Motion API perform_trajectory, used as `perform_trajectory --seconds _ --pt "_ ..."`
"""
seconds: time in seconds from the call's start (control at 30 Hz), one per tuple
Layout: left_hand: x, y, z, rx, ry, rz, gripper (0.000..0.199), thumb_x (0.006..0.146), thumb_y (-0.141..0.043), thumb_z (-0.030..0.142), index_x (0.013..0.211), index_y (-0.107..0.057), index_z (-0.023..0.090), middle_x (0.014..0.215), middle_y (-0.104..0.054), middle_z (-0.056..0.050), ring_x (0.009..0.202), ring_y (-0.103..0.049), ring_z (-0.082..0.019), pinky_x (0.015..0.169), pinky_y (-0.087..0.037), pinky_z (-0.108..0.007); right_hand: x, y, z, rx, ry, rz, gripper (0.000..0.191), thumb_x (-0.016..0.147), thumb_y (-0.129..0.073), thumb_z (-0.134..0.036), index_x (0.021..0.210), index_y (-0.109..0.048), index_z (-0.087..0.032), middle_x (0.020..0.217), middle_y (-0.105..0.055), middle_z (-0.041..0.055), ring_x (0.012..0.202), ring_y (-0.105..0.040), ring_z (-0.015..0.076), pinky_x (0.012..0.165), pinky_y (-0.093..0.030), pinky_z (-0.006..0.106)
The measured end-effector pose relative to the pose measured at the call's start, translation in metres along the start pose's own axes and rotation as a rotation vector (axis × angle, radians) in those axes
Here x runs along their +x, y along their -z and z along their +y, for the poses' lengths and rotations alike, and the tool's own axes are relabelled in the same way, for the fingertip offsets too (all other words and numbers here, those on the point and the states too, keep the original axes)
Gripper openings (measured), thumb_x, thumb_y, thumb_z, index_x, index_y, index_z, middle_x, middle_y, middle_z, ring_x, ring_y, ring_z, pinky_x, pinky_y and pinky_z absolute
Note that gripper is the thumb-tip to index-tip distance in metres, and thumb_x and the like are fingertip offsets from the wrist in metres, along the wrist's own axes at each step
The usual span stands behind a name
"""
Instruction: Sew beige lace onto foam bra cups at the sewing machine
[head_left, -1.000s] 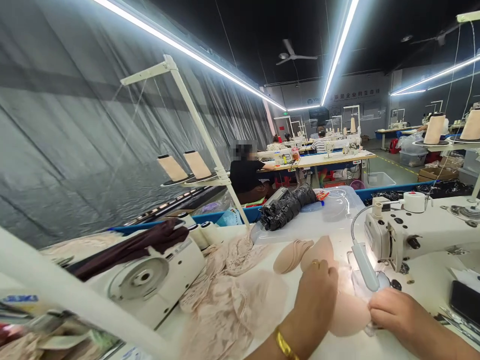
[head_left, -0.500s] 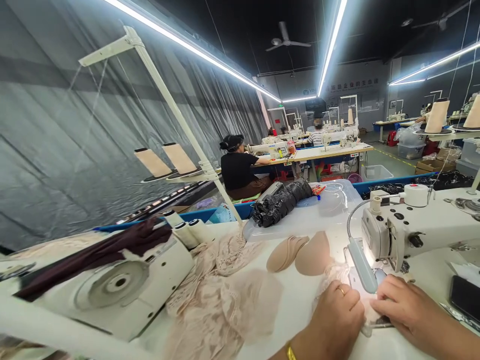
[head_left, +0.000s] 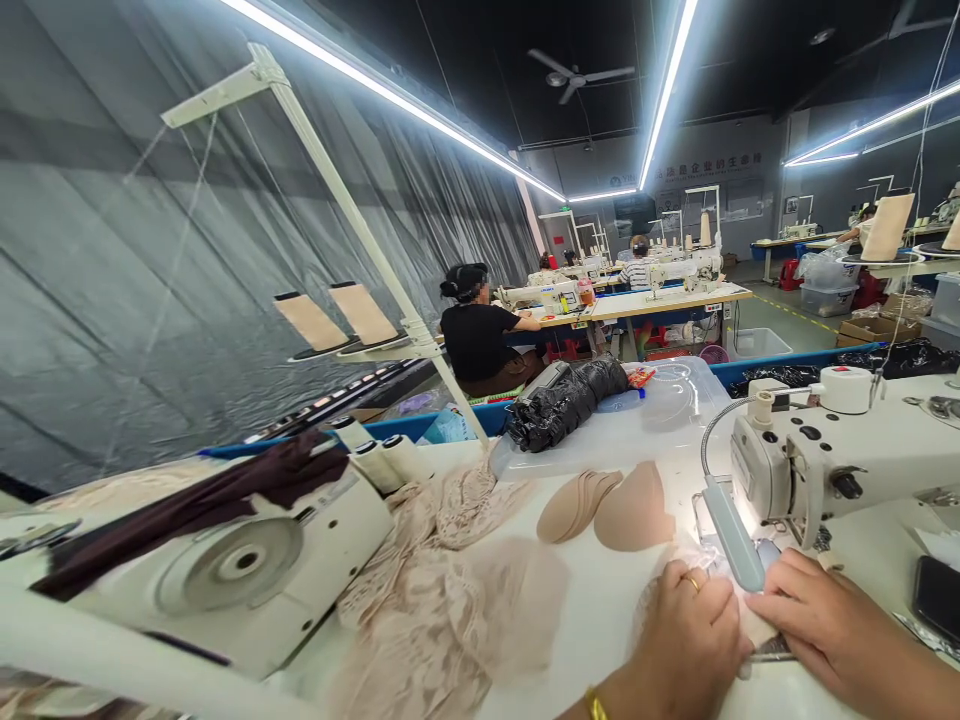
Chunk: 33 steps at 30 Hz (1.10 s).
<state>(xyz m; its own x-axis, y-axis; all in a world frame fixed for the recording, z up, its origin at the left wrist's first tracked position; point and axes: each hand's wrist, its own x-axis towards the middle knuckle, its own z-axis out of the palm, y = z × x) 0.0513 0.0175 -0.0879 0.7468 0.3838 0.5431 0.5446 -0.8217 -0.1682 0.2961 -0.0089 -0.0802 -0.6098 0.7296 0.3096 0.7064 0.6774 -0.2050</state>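
Note:
At the lower right, my left hand (head_left: 691, 628) has its fingers curled on pale pink lace fabric (head_left: 701, 556). A ring and a yellow bracelet show on this hand and wrist. Right beside it, my right hand (head_left: 823, 615) presses its closed fingers on the same fabric, below the head of a white sewing machine (head_left: 862, 450). A grey lamp (head_left: 735, 538) lights the fabric and hides the needle area. Beige molded cups (head_left: 634, 508) lie behind and to the left of my hands. Beige lace pieces (head_left: 427, 620) are spread farther left.
A second machine (head_left: 300, 570) with dark cloth (head_left: 187, 500) over it stands at the left, near a thread stand (head_left: 352, 225). A black plastic bundle (head_left: 566, 402) rests on a clear lid (head_left: 675, 425). Beyond, a person in black (head_left: 476, 330) sits at another table. A phone (head_left: 937, 592) lies at the right edge.
The camera view has shifted slightly, so most things appear a little farther right. Both hands remain on the fabric at the machine, with little change in their grip.

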Motion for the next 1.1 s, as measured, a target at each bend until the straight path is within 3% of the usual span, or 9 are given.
perform_trajectory --seconds 0.23,0.37,0.57,0.73,1.1 --pt "0.001 -0.002 -0.003 -0.038 0.007 -0.010 0.025 0.101 -0.065 0.030 0.080 -0.056 0.019 0.078 -0.063 -0.001 0.073 -0.053 -0.020 0.077 -0.036 -0.040 0.001 -0.004 0.000 -0.012 0.029 0.039 0.039 0.097 -0.046 -0.002 0.115 -0.067 -0.028 0.097 -0.068 0.0046 0.088 -0.069 0.0256 0.065 -0.052 0.035" --pt "0.012 -0.001 -0.012 -0.101 -0.001 -0.135 0.028 0.104 -0.067 0.035 0.082 -0.058 0.019 0.082 -0.067 -0.002 0.080 -0.059 -0.022 0.080 -0.040 -0.040 -0.001 -0.009 0.003 -0.075 0.031 0.074 0.034 0.097 -0.046 -0.003 0.112 -0.065 -0.027 0.099 -0.071 0.0056 0.091 -0.071 0.0274 0.065 -0.054 0.036" --pt "0.031 -0.008 -0.035 -0.198 -0.111 -0.288 0.025 0.104 -0.070 0.041 0.095 -0.066 0.019 0.102 -0.076 -0.004 0.096 -0.066 -0.023 0.096 -0.045 -0.042 0.001 -0.012 0.007 -0.158 0.007 0.175 0.030 0.098 -0.043 -0.006 0.101 -0.063 -0.029 0.090 -0.071 0.0039 0.076 -0.072 0.0240 0.057 -0.051 0.034" --pt "0.040 -0.008 -0.045 -0.271 -0.136 -0.283 0.021 0.102 -0.074 0.040 0.100 -0.067 0.020 0.105 -0.077 -0.003 0.100 -0.067 -0.023 0.096 -0.046 -0.041 -0.001 -0.018 0.014 -0.225 0.007 0.231 0.028 0.099 -0.043 -0.007 0.099 -0.061 -0.029 0.084 -0.067 0.0020 0.059 -0.067 0.0213 0.051 -0.045 0.034" --pt "0.039 -0.019 -0.054 -0.311 -0.168 -0.189 0.025 0.099 -0.079 0.041 0.097 -0.065 0.020 0.105 -0.077 0.000 0.095 -0.066 -0.021 0.096 -0.041 -0.040 -0.004 -0.021 0.014 -0.203 -0.072 0.140 0.032 0.105 -0.040 -0.007 0.108 -0.062 -0.030 0.094 -0.069 0.0021 0.071 -0.071 0.0201 0.057 -0.047 0.031"
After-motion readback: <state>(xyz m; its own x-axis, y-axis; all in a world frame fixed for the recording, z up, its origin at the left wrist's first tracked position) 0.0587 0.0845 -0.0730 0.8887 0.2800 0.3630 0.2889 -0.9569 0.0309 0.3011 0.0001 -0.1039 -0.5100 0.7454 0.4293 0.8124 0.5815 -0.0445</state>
